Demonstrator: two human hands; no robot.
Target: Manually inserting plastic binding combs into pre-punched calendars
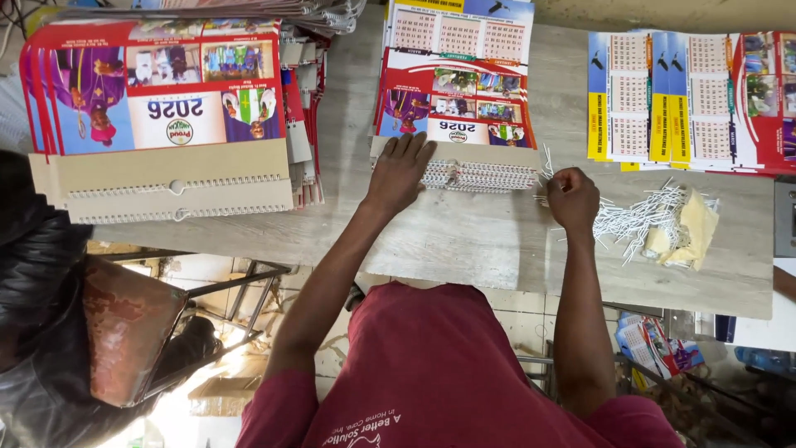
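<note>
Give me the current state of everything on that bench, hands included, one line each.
Left hand: flat, pressing on the middle calendar stack.
Right hand: closed, pinching white wire pieces.
Middle calendar stack: white wire binding fitted along its near edge.
Left calendar stack: wire-bound, lying untouched.
Printed sheets: at the far right, fanned out.
Loose wire pile: scattered beside a yellow bag.

The calendar stack (454, 99) under the left hand (400, 170) is printed on glossy paper, backed by matt brown card and bound with white-coated wire coils (481, 176). Thin white wire pieces (634, 220) are seen beside the right hand (572, 197), along with crumpled yellowish paper (692, 232). The worktop (464, 236) is finished in pale, matt wood grain. The chair seat (124, 332) is of rusted, rough metal.
</note>
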